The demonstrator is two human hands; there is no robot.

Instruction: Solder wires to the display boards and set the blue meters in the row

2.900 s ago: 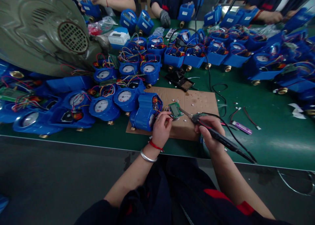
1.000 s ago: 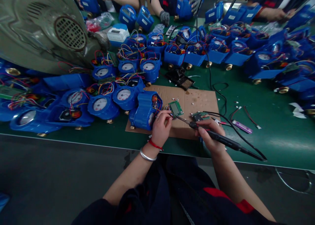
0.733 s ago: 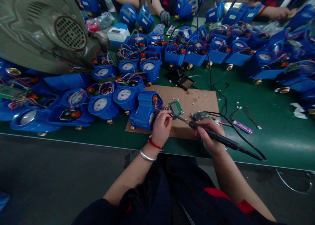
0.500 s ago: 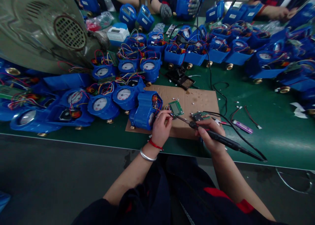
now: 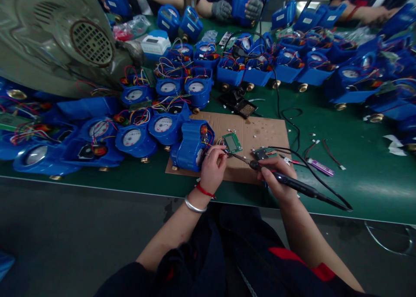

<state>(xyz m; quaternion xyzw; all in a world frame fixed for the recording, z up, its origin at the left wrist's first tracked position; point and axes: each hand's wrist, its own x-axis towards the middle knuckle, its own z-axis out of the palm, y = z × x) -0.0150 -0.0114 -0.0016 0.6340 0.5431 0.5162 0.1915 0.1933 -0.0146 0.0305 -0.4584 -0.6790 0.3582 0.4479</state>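
Note:
In my right hand (image 5: 278, 175) is a black soldering iron (image 5: 297, 185), gripped like a pen with its tip pointing left. That tip reaches the lower edge of a small green circuit board with a grey display (image 5: 231, 142). My left hand (image 5: 213, 164) is closed in a pinch beside the board; what sits between its fingertips is too small to make out, though thin wires run there. Just left of that hand a blue water meter (image 5: 191, 146) lies tipped on a cardboard sheet (image 5: 266, 130). Another small circuit board (image 5: 261, 153) rests partly behind my right hand.
Rows of blue meters with loose wires (image 5: 133, 136) fill the left and back of the green table (image 5: 367, 167). A large grey-green machine (image 5: 55, 37) stands at back left. A soldering iron stand (image 5: 242, 106) sits behind the cardboard. Co-workers' gloved hands (image 5: 221, 11) are opposite.
My hands and the soldering iron stay almost still. Across the table, a co-worker's gloved hand has moved right to the blue meter held there.

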